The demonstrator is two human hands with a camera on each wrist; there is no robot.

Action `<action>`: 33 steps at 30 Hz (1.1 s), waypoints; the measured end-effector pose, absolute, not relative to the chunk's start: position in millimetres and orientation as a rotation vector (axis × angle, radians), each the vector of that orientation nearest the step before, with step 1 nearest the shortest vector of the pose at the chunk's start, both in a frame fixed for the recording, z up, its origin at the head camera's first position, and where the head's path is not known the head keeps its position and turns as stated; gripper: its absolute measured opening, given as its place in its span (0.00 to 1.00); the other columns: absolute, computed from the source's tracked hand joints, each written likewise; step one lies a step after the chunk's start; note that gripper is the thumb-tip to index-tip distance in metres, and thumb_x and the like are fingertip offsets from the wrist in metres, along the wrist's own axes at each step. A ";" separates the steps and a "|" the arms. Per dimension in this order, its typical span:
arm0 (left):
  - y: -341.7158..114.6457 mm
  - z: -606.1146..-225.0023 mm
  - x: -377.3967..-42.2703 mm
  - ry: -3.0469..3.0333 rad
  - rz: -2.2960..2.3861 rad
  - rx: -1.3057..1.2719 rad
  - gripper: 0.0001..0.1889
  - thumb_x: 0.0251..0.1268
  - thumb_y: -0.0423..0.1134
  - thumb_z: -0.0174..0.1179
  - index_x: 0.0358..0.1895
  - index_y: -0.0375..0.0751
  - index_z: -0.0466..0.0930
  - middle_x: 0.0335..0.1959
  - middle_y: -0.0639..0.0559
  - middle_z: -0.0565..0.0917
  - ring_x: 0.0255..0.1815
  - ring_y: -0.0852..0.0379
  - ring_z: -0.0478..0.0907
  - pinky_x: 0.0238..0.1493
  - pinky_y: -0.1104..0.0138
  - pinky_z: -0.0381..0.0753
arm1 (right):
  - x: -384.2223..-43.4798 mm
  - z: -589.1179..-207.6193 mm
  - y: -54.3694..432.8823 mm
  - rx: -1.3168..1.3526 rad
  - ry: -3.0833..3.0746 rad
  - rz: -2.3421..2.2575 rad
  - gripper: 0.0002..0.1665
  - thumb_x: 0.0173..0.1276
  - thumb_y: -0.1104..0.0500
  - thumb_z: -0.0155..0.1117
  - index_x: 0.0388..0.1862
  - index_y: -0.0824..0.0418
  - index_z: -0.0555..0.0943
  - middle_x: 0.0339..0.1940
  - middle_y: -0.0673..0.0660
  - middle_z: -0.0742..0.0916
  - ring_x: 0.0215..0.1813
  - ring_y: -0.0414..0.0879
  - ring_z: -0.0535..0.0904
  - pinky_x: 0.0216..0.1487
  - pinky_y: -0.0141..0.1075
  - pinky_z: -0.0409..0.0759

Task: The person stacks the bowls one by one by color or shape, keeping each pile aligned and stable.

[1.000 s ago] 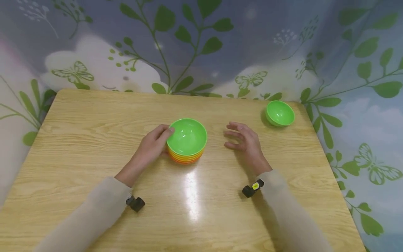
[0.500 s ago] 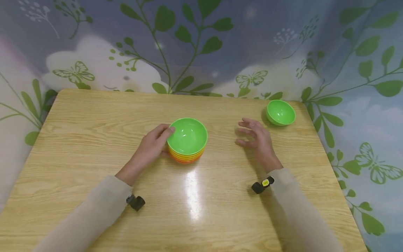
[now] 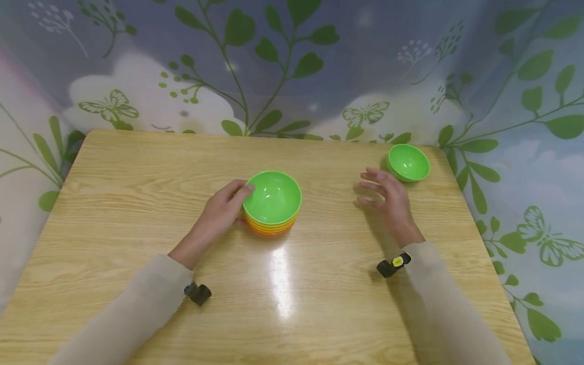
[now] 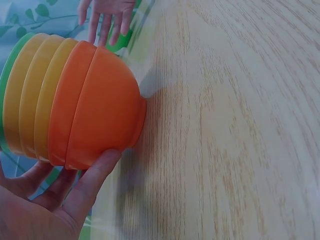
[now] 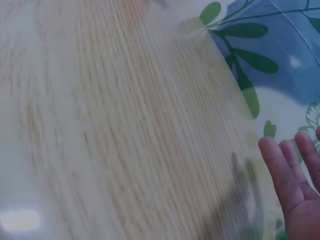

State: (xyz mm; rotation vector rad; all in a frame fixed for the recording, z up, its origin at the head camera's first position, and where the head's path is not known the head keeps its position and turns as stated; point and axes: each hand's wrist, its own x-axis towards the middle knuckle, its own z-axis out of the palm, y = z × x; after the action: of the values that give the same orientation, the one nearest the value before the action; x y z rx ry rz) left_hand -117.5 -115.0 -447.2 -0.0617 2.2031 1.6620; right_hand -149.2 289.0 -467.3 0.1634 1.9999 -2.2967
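My left hand (image 3: 221,210) grips a stack of bowls (image 3: 270,228) near the middle of the table, with its thumb over the rim of the green bowl (image 3: 272,198) on top. In the left wrist view, yellow bowls (image 4: 42,95) and orange bowls (image 4: 107,107) are nested beneath the green one, and fingers touch the side of the stack. Farther right, my right hand (image 3: 393,202) is held over the table with fingers spread and nothing in them. Just beyond that hand sits a single green bowl (image 3: 408,162), apart from the stack; the hand slightly overlaps its near left edge.
The wooden table (image 3: 137,167) ends at a patterned curtain or cloth (image 3: 292,76) along the back and right sides. The lone green bowl stands close to the back right corner. Small black cameras (image 3: 197,294) are strapped at both wrists.
My right hand has moved right and slightly away from me, from beside the stack to near the lone green bowl. The left hand and the stack stay in place.
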 end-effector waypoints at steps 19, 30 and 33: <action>-114.4 -445.8 -118.1 2.229 1.632 -0.051 0.33 0.85 0.66 0.46 0.77 0.46 0.73 0.70 0.40 0.80 0.62 0.41 0.84 0.53 0.52 0.95 | -155.9 -442.3 324.0 0.129 2.194 -2.260 0.19 0.88 0.49 0.57 0.63 0.61 0.83 0.60 0.53 0.88 0.61 0.50 0.85 0.49 0.41 0.95; -114.1 -445.9 -118.2 2.222 1.637 -0.062 0.32 0.85 0.65 0.47 0.76 0.47 0.74 0.69 0.41 0.80 0.62 0.42 0.84 0.53 0.52 0.95 | -161.0 -430.6 340.3 0.146 2.240 -2.297 0.16 0.86 0.51 0.61 0.61 0.59 0.85 0.56 0.53 0.89 0.54 0.46 0.87 0.44 0.39 0.95; -114.4 -446.0 -117.9 2.220 1.638 -0.065 0.32 0.85 0.65 0.47 0.76 0.47 0.74 0.70 0.41 0.80 0.61 0.41 0.84 0.53 0.52 0.95 | -162.7 -429.3 344.3 0.161 2.265 -2.312 0.16 0.86 0.52 0.61 0.62 0.58 0.85 0.56 0.53 0.89 0.54 0.46 0.88 0.42 0.40 0.96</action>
State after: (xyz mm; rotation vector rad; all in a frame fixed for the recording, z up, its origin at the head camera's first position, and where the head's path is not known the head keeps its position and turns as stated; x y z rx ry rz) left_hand -117.9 -114.4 -446.0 -0.0649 2.2201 1.6380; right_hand -162.7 344.3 -429.3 0.1605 2.2652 -2.3122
